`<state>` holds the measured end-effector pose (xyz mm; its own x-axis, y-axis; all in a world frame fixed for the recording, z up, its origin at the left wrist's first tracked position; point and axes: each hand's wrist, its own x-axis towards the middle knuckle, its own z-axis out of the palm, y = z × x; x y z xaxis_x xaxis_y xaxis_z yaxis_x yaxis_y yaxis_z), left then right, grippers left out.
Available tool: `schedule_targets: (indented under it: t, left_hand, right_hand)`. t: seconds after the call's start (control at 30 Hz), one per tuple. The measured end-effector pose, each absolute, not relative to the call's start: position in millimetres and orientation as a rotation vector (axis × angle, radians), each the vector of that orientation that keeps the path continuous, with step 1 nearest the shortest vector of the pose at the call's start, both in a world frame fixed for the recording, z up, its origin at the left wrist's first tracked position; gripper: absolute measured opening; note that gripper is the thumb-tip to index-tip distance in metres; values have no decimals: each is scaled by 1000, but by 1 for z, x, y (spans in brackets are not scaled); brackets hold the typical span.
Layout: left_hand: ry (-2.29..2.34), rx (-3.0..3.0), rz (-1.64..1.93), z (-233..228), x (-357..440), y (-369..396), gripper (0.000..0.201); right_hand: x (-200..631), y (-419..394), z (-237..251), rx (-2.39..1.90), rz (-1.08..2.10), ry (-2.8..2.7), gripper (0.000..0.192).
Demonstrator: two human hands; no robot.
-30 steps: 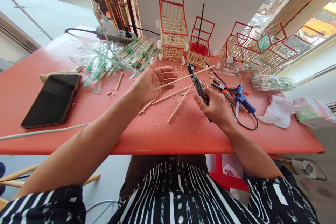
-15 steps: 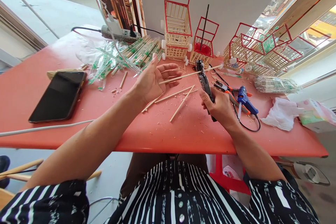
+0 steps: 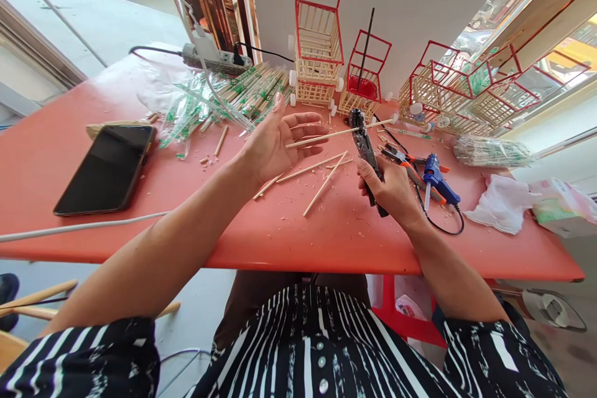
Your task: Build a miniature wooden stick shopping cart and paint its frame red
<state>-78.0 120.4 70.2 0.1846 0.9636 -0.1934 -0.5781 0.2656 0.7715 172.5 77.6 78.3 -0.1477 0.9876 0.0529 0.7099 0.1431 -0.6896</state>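
Observation:
My left hand [image 3: 275, 140] is held out palm up, fingers stretched and apart. One end of a thin wooden stick [image 3: 321, 137] lies against or just over its palm; I cannot tell whether they touch. The stick runs to the right through the jaws of black pliers [image 3: 366, 146], and its far end sticks out beyond them. Wrapped around the handles of the pliers is my right hand [image 3: 389, 189]. Below, on the red table [image 3: 261, 236], lie several loose sticks [image 3: 325, 183] among small wood chips.
Small stick-built carts with red rims [image 3: 318, 37] stand along the back. Wrapped chopsticks [image 3: 254, 90] lie behind my left hand, near a power strip [image 3: 214, 59]. A phone [image 3: 107, 168] is at left. Right are orange-handled pliers [image 3: 413, 174], a blue glue gun [image 3: 438, 179] and tissues [image 3: 504, 202].

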Motion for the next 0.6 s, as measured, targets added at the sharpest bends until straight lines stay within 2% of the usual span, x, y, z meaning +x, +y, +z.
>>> schedule_targets:
  t: [0.2,0.4,0.5,0.6]
  left_hand:
    - [871,787,1178,69,-79,122,74]
    - [919,821,1151,67,-82,125,79]
    - [949,880,1169,68,-83,125,64]
    - [1014,1052,1178,68,-84,123,33]
  right_hand:
    - [172,79,78,-1651,669,-1951,71]
    - [173,82,71,-1651,604,-1996,69]
    - [174,83,70,-1660,563,-2019,69]
    - [175,83,70,-1665,557,-2029,69]
